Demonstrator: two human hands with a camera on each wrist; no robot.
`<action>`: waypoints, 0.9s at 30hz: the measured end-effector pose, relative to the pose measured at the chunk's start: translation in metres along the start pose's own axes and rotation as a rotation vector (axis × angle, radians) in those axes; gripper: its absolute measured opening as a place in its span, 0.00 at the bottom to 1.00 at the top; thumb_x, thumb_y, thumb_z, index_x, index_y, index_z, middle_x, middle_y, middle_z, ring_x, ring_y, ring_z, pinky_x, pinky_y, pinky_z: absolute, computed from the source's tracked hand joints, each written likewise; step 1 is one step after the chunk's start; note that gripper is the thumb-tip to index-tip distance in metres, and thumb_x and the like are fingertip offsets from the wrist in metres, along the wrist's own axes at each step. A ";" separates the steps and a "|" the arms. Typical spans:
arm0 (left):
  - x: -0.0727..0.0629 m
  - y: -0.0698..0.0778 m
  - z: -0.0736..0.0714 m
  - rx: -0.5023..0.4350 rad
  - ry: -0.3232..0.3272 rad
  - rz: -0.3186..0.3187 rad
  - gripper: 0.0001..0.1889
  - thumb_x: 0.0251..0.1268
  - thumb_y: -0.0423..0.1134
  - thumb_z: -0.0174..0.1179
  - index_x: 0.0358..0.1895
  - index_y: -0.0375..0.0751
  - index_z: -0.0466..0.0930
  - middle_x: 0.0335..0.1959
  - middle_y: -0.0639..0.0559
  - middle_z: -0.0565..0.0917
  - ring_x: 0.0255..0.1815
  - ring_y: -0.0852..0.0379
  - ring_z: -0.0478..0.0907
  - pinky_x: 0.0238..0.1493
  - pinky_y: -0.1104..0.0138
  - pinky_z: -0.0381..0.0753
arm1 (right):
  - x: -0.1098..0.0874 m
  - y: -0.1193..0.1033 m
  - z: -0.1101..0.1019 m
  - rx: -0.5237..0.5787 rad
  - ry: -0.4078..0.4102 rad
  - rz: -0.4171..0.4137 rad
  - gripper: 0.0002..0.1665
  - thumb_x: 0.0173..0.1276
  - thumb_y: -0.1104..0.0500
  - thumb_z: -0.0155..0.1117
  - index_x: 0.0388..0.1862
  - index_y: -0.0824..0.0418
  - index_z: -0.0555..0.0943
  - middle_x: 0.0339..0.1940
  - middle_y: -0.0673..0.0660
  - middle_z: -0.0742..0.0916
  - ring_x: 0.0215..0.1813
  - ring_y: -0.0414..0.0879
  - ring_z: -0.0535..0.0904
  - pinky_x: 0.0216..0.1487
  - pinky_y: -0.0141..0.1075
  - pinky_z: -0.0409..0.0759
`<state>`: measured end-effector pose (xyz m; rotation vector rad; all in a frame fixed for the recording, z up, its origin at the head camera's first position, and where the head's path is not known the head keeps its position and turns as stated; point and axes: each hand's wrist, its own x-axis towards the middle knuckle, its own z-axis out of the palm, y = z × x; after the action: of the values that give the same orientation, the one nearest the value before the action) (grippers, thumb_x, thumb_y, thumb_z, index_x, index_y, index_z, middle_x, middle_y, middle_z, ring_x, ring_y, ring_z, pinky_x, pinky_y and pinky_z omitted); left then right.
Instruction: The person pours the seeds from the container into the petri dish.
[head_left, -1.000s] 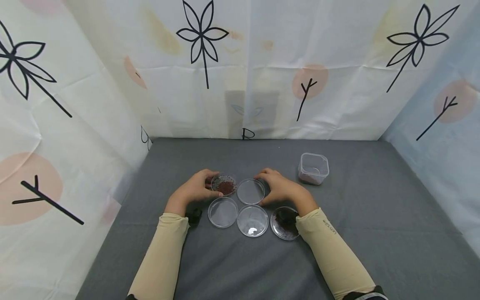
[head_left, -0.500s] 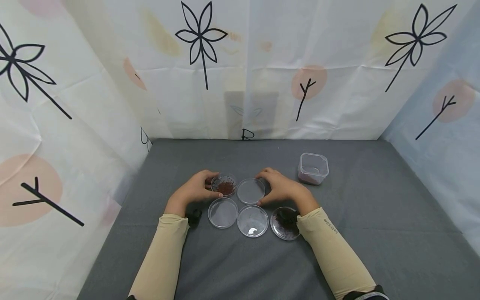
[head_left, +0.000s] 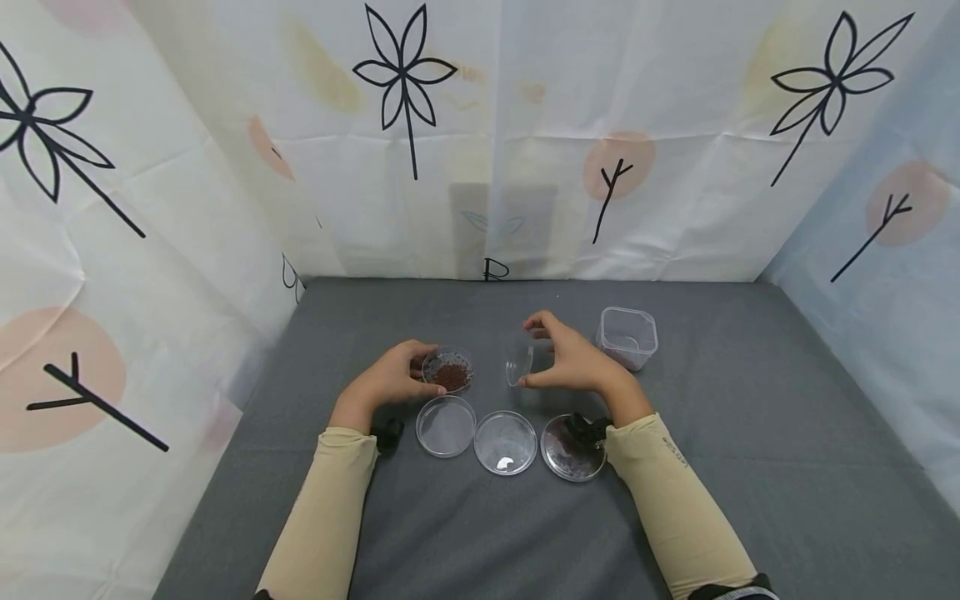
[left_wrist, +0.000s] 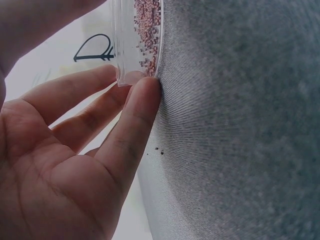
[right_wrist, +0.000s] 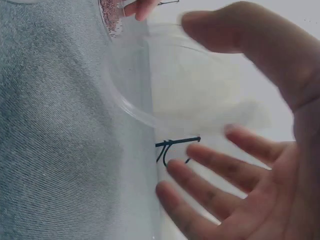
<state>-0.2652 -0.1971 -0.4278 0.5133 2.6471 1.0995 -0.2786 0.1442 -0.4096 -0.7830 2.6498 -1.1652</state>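
Note:
My left hand [head_left: 386,377] grips the side of a clear petri dish [head_left: 452,372] holding small reddish-brown granules; the left wrist view shows its thumb and fingers at the rim of that dish [left_wrist: 125,50], which sits on the cloth. To its right, my right hand [head_left: 576,360] pinches a second clear petri dish [head_left: 519,363], tipped up nearly on edge and raised off the cloth. Thumb and fingertips span this blurred dish [right_wrist: 125,105] in the right wrist view, with nothing visible in it. Whether it is a dish or a lid, I cannot tell.
Nearer me lie three more clear round dishes in a row: a left one [head_left: 446,427], a middle one [head_left: 506,443] and a right one [head_left: 566,458] with dark contents, partly behind the right wrist. A square plastic tub [head_left: 628,337] stands behind my right hand.
My right hand has lifted the clear petri dish from beside the granule dish, moved it slightly right and away from me, and tipped it up. The left hand has stayed in place.

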 end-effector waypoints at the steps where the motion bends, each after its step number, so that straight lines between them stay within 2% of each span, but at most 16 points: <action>1: 0.000 0.000 0.000 0.001 0.001 -0.001 0.43 0.65 0.42 0.77 0.80 0.35 0.67 0.75 0.33 0.71 0.69 0.32 0.77 0.65 0.46 0.83 | 0.000 -0.001 0.000 0.025 0.006 -0.005 0.51 0.59 0.53 0.85 0.74 0.58 0.64 0.79 0.65 0.73 0.81 0.64 0.69 0.77 0.60 0.72; 7: 0.000 0.001 -0.001 0.004 0.001 -0.004 0.43 0.65 0.41 0.77 0.80 0.36 0.67 0.75 0.33 0.71 0.69 0.32 0.78 0.65 0.46 0.83 | 0.002 -0.003 0.002 0.122 0.039 -0.048 0.48 0.60 0.59 0.84 0.68 0.60 0.59 0.78 0.67 0.73 0.79 0.70 0.70 0.76 0.60 0.74; 10: 0.000 0.000 -0.001 0.010 0.000 -0.006 0.43 0.65 0.42 0.77 0.80 0.36 0.67 0.75 0.33 0.72 0.69 0.32 0.78 0.65 0.46 0.83 | 0.001 -0.004 0.002 0.121 0.043 -0.051 0.49 0.61 0.58 0.83 0.71 0.57 0.61 0.76 0.66 0.72 0.77 0.70 0.73 0.73 0.61 0.77; 15: 0.000 -0.003 -0.001 0.016 0.013 -0.008 0.43 0.64 0.42 0.78 0.80 0.37 0.68 0.75 0.34 0.72 0.69 0.33 0.78 0.65 0.46 0.83 | 0.001 -0.007 0.004 0.063 0.018 -0.076 0.49 0.64 0.54 0.81 0.81 0.47 0.68 0.77 0.63 0.73 0.74 0.66 0.74 0.68 0.62 0.80; 19: -0.002 -0.006 0.000 0.004 0.016 -0.013 0.43 0.64 0.42 0.78 0.80 0.37 0.68 0.75 0.35 0.72 0.69 0.33 0.78 0.65 0.46 0.84 | 0.001 -0.011 0.008 -0.003 -0.007 -0.084 0.50 0.64 0.52 0.81 0.83 0.49 0.68 0.78 0.62 0.74 0.73 0.63 0.74 0.66 0.60 0.81; 24: -0.002 -0.005 0.001 -0.015 0.004 -0.017 0.43 0.64 0.42 0.78 0.80 0.38 0.68 0.75 0.36 0.72 0.69 0.34 0.78 0.65 0.47 0.84 | 0.002 -0.014 0.014 -0.072 -0.025 -0.072 0.45 0.62 0.48 0.83 0.75 0.58 0.75 0.73 0.60 0.79 0.71 0.62 0.76 0.59 0.55 0.84; 27: -0.001 -0.004 0.000 -0.026 0.002 -0.021 0.43 0.64 0.41 0.78 0.80 0.39 0.68 0.75 0.37 0.73 0.70 0.34 0.78 0.65 0.47 0.83 | 0.007 -0.016 0.017 -0.112 -0.051 -0.067 0.41 0.61 0.48 0.84 0.69 0.59 0.79 0.69 0.59 0.82 0.69 0.61 0.77 0.56 0.53 0.84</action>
<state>-0.2648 -0.2002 -0.4312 0.4778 2.6303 1.1276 -0.2719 0.1203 -0.4093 -0.9136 2.6851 -1.0048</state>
